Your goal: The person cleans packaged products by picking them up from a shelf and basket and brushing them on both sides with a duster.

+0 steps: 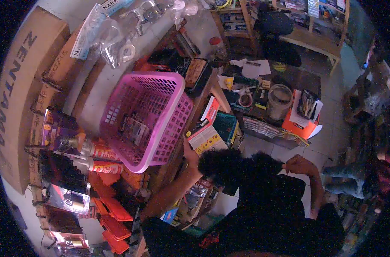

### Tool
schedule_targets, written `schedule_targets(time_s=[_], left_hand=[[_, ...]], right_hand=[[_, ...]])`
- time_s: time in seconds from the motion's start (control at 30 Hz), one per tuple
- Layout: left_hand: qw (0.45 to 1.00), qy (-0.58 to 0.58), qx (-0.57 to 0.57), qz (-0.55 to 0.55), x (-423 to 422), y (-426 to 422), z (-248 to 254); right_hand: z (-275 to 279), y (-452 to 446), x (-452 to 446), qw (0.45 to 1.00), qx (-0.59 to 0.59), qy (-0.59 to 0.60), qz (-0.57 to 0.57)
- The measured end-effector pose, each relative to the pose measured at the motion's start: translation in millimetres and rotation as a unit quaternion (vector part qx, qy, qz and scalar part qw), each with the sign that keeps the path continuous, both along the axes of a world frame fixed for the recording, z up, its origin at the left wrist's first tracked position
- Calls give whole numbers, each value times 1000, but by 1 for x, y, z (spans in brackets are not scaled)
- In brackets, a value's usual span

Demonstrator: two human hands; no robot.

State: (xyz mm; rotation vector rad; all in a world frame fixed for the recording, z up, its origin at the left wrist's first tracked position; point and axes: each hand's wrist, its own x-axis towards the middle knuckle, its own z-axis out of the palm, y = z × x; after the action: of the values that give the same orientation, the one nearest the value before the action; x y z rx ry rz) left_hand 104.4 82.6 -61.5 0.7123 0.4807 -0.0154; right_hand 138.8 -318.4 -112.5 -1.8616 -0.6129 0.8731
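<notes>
The two hands are well apart. The left hand (191, 159) is closed on the left edge of a flat white-and-yellow printed card packet (206, 139), mostly with its fingers out of sight behind or under it. The right hand (300, 163) is off to the right, fingers bent and drawn together at the edge of a dark fuzzy shape (259, 165); whether it grips anything, I cannot tell.

The packet lies in the middle of the scene, just right of a pink latticed plastic basket (150, 147). Its printed face is turned up and it sits askew. The visible part seems to run lengthwise from far left to near right, but the dark shape covers the near end, so the full long axis is uncertain.

It looks light and fairly stiff, likely card that would crease if squeezed hard and slide a little if glossy. The side edges look like the best hold, thumb above and fingers beneath.

Just beyond it are a red-and-white printed sheet (210, 108) and a dark green plastic container (225, 125). Farther right stands a round, pale, open-topped tub (279, 101).
</notes>
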Motion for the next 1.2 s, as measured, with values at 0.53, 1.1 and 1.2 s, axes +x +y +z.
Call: schedule_targets(time_s=[0.53,1.1,1.2], left_hand=[[986,-100,-116,-61,-6,-23,36],[962,-106,-197,-157,-11,-14,25],[962,-97,-198,-162,-13,-13,25]], right_hand=[[101,-10,57,994,-8,-106,-26],[271,244,69,956,269,-23,116],[258,239,68,951,284,-89,85]])
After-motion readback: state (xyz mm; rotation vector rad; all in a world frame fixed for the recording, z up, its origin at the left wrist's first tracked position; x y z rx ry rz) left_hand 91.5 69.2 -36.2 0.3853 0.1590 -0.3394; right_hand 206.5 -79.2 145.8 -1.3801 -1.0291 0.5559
